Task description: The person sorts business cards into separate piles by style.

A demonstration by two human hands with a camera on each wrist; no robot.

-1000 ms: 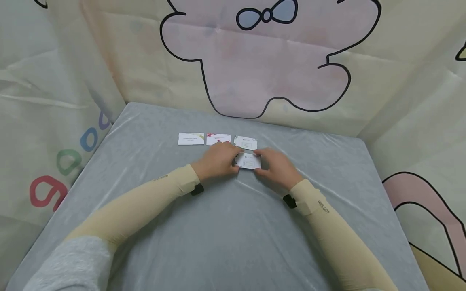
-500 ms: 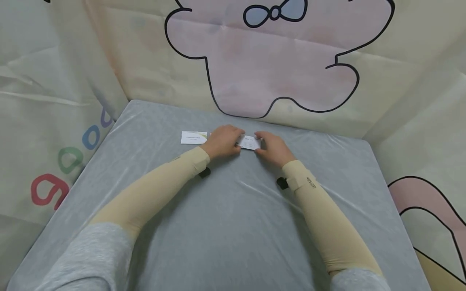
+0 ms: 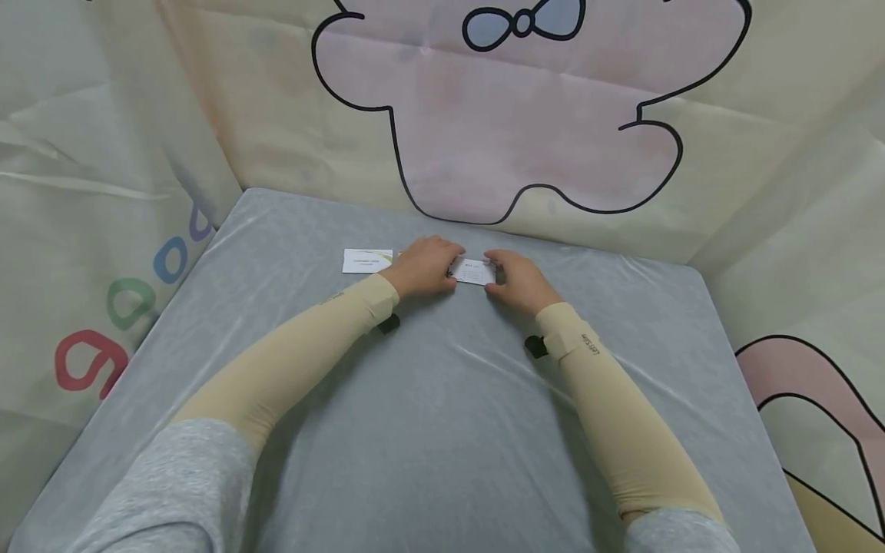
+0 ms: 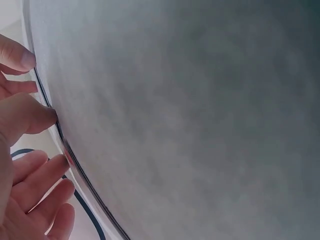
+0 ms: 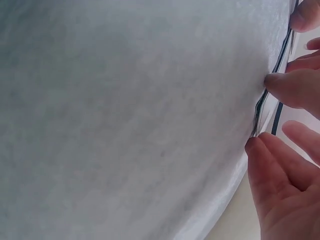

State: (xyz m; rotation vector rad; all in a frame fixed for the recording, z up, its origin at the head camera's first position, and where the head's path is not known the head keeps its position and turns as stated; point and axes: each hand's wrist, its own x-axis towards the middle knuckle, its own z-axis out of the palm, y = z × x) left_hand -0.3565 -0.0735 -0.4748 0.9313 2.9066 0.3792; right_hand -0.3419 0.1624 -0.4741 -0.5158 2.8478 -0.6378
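A white business card (image 3: pixel 473 271) with small print and dark leaf marks lies near the back of the table between both hands. The left hand (image 3: pixel 423 266) holds its left end, fingers at the far edge and thumb at the near edge. At the opposite end, the right hand (image 3: pixel 522 281) grips in the same way. In the left wrist view, the left thumb (image 4: pixel 30 117) sits at a thin dark card edge. The right thumb (image 5: pixel 290 87) meets that edge in the right wrist view. A third card is mostly hidden behind the left hand.
Another business card (image 3: pixel 367 261), white with a yellow-green corner, lies left of the left hand. Grey cloth covers the table (image 3: pixel 442 430). A printed fabric backdrop (image 3: pixel 442 138) rises behind the table's far edge and at both sides.
Both hands have slid the lower card away from the body, to where a similar card lay in the row. The left hand now covers the red-flowered card. Little moved in the last half second.
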